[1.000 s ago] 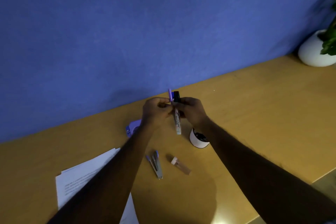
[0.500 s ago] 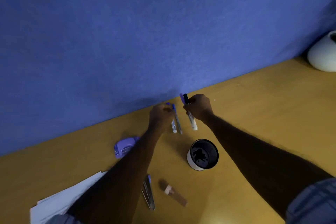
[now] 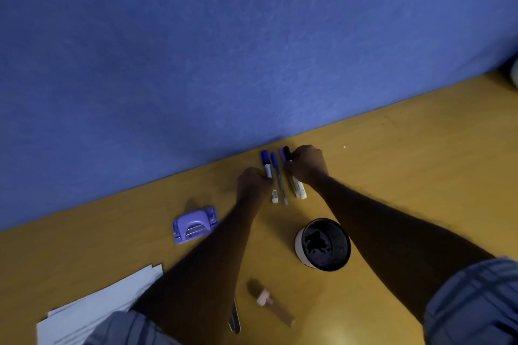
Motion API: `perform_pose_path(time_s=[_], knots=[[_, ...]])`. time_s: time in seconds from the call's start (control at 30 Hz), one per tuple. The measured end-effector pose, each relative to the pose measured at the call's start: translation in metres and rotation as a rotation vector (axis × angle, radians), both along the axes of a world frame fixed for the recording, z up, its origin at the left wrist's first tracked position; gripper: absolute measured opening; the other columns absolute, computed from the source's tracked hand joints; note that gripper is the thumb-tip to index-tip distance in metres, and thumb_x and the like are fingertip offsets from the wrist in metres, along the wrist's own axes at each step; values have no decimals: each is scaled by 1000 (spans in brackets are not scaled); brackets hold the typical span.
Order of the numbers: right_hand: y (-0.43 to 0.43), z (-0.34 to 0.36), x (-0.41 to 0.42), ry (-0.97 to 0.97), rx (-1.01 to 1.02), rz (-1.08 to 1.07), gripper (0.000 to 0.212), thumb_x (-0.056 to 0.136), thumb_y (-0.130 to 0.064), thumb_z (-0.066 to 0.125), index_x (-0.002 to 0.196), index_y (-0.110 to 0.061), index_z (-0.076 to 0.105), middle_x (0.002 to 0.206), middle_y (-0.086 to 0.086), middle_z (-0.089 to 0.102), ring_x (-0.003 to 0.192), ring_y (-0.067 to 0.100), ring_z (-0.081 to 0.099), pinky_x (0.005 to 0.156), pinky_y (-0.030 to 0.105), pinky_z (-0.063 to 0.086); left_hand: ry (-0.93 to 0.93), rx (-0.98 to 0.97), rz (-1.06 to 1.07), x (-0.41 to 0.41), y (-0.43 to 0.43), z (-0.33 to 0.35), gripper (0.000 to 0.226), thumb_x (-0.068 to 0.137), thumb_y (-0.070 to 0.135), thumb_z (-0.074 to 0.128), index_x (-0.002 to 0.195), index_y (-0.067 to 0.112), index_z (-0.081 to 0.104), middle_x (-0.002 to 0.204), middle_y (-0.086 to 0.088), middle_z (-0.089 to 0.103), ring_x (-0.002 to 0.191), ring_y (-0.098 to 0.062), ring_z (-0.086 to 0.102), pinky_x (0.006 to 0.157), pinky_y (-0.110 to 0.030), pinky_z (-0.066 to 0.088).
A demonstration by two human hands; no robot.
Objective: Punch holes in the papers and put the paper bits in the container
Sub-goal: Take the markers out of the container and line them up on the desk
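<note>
From the head view, both your hands are out at the far edge of the desk (image 3: 406, 176), close to the wall (image 3: 196, 50). Your left hand (image 3: 253, 183) has its fingers curled in on the barrel of the blue marker (image 3: 266, 161). Your right hand (image 3: 307, 165) is closed round the black marker (image 3: 299, 193), with a purple cap (image 3: 281, 152) tight against it. A blue pen (image 3: 278, 173) lies loose between the two hands. Whether the markers are fully down on the desk I cannot tell.

This looks like clearing the pens aside before any punching starts. Lay each marker flat and parallel to the pen, then let go only once it is resting (round barrels will probably roll toward you otherwise). Keep them up by the wall, well apart from your working space.

The things you need are nearer you. The punch (image 3: 194, 224) sits left of your left forearm, and the papers (image 3: 112, 297) lie at the near left, partly under that arm. The container (image 3: 322, 244) stands upright between your forearms, its inside too dark to read. Mind your right forearm as you draw back, since it passes just beside the container's rim.
</note>
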State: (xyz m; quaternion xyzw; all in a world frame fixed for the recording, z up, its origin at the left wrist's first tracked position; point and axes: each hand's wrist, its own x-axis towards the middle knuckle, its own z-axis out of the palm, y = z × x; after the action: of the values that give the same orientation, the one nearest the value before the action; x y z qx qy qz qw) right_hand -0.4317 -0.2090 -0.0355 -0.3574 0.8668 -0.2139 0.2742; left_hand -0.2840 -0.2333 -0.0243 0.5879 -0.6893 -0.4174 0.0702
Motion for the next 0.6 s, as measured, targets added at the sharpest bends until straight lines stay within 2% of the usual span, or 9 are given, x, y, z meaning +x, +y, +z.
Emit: perform_pose_path(time_s=[0.17,0.4,0.6], knots=[[2,0,-9,59,9,-45,21,87,-30,65,98,-13,69,91,5,70,80,22,67,71,42,61,-3,-31,-5,-3,-3,-2,24,86,26,64,84,5,76,86,-16,74,86,-27,70,65,-26,40],[2,-2,-8,33,-22,1,21,85,-22,70,104,-13,68,94,2,67,83,15,62,74,35,58,7,-54,-1,-5,-3,-8,20,86,23,65,90,6,76,91,-11,75,85,-23,70,65,-26,44],[4,-3,-6,0,-56,-13,20,84,-25,72,99,-13,66,85,-1,61,72,8,55,62,24,50,35,-53,0,-4,-4,-9,19,84,24,68,88,7,76,88,-10,76,81,-21,71,67,-29,53]])
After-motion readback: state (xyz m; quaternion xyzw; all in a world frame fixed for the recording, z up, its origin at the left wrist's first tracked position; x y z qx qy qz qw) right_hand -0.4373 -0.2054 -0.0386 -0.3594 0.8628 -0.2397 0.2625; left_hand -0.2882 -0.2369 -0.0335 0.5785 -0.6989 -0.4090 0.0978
